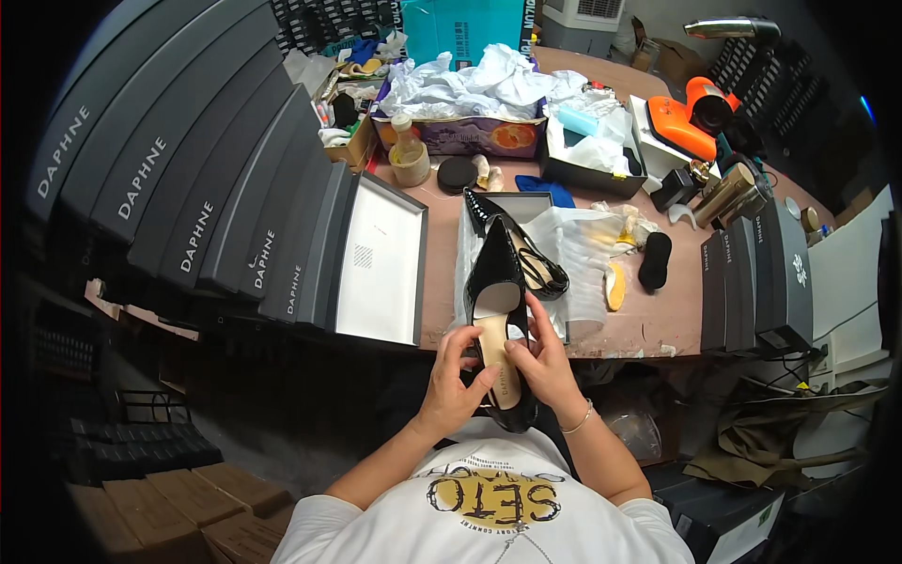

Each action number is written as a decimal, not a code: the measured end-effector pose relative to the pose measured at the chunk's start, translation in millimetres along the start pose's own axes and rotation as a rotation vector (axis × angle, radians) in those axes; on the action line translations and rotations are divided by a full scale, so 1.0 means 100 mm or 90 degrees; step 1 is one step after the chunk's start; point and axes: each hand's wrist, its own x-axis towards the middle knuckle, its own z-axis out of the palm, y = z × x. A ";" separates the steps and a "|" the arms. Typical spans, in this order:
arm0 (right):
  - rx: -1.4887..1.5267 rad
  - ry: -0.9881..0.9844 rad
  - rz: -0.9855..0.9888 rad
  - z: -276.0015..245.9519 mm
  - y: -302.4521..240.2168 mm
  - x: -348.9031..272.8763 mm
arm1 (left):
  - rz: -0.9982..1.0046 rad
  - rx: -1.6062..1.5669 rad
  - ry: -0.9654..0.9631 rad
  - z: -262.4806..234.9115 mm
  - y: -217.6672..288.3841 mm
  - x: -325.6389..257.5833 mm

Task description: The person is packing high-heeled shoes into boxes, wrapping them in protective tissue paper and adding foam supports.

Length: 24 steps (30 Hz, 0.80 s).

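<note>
I hold a glossy black pointed shoe (495,282) over my lap, toe pointing away from me. Its beige insole (496,352) faces up. My left hand (454,381) grips the shoe's left side with the thumb on the insole. My right hand (543,362) holds the right side, its thumb also pressing the insole. A second black shoe (526,249) with straps lies on white wrapping paper (573,263) on the table just beyond.
A row of dark grey shoe boxes (207,179) leans at the left, with an open white-lined lid (381,258). Crumpled white paper (479,80), a small bottle (407,141), an orange tool (691,117) and more grey boxes (756,282) crowd the brown table (658,315).
</note>
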 end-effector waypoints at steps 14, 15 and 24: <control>-0.950 -0.084 -0.216 -0.73 -0.33 0.91 | -0.210 -0.486 0.123 -0.55 -0.15 0.67; -0.969 -0.140 -0.210 -0.80 -0.21 0.93 | -0.219 -0.471 0.134 -0.65 -0.18 0.79; -0.734 0.100 -0.256 -1.13 -0.97 0.26 | -0.247 -0.405 0.123 -0.63 0.11 0.95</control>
